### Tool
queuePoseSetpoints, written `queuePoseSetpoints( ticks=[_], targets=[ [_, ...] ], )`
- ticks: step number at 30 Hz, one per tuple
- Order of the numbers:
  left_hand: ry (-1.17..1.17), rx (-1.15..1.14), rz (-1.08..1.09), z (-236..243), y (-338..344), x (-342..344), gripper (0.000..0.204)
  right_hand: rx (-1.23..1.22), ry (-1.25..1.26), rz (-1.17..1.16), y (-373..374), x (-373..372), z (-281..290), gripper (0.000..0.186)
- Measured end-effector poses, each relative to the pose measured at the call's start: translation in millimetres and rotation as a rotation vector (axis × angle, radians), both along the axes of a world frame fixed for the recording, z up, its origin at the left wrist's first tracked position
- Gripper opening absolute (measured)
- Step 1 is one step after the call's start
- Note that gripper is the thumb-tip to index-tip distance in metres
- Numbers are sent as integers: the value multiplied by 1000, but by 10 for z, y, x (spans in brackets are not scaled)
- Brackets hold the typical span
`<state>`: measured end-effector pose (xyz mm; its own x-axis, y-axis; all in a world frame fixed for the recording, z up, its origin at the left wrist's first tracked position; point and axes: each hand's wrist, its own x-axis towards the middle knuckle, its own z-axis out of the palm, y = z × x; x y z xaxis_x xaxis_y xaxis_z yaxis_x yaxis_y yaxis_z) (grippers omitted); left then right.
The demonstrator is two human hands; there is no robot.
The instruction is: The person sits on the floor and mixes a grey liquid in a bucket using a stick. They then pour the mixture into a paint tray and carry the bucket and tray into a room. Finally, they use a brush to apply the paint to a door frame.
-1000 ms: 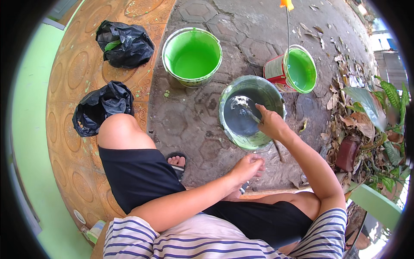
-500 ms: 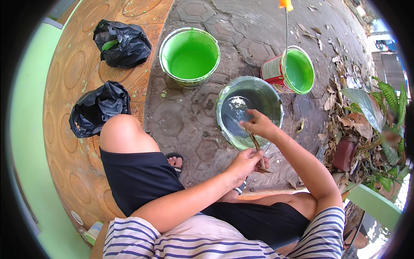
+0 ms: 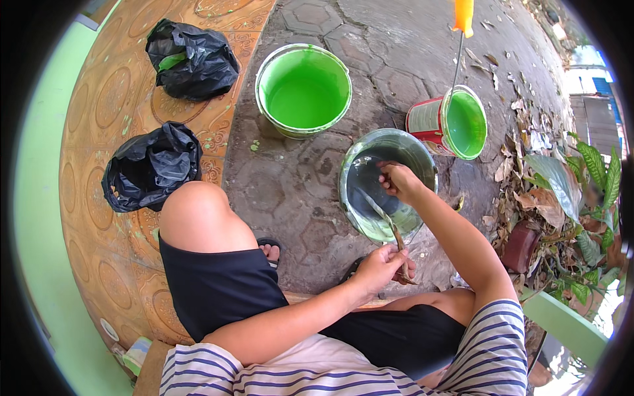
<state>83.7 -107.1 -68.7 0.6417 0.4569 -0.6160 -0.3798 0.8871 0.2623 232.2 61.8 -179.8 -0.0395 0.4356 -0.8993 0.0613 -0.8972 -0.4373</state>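
My left hand (image 3: 389, 264) is closed on a brown wooden stick (image 3: 396, 234), which slants into a bucket (image 3: 356, 218) of dark grey liquid in front of me. My right hand (image 3: 399, 181) is over the inside of that bucket with its fingers curled; whether anything is in them, I cannot make out. Behind and to the left stands a bucket (image 3: 304, 99) of bright green paint. Behind and to the right is a red-and-white bucket (image 3: 426, 122) of green paint, with a metal rod topped by an orange piece (image 3: 463, 20) standing up at it.
Two black plastic bags (image 3: 191, 59) lie on orange tiles (image 3: 105, 198) at the left, beside a pale green wall. Hexagonal pavers (image 3: 304, 185) lie under the buckets. Dry leaves, plants (image 3: 588, 171), a maroon object (image 3: 518, 247) and a green rail (image 3: 561, 317) are at the right.
My left hand has risen to the stick and gripped it, then shifted slightly down-right. My right hand has left the stick, its pointing finger now curled, inside the bucket's outline. The view has shifted slightly.
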Motion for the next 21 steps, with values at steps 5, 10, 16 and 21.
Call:
queuePoseSetpoints(
  ticks=[5,10,16,21],
  targets=[
    [-10,-7,8,-12,26,-20,30,-27,-38,-2,86,-95,-97,32],
    [-5,-10,17,-13,44,-32,30,-13,-59,3,105,-156,-91,37],
    [4,-39,17,12,62,-40,29,25,-67,10,118,-209,-42,40],
    [12,-20,14,2,57,-34,28,24,-105,-53,171,-185,-53,14]
  ],
)
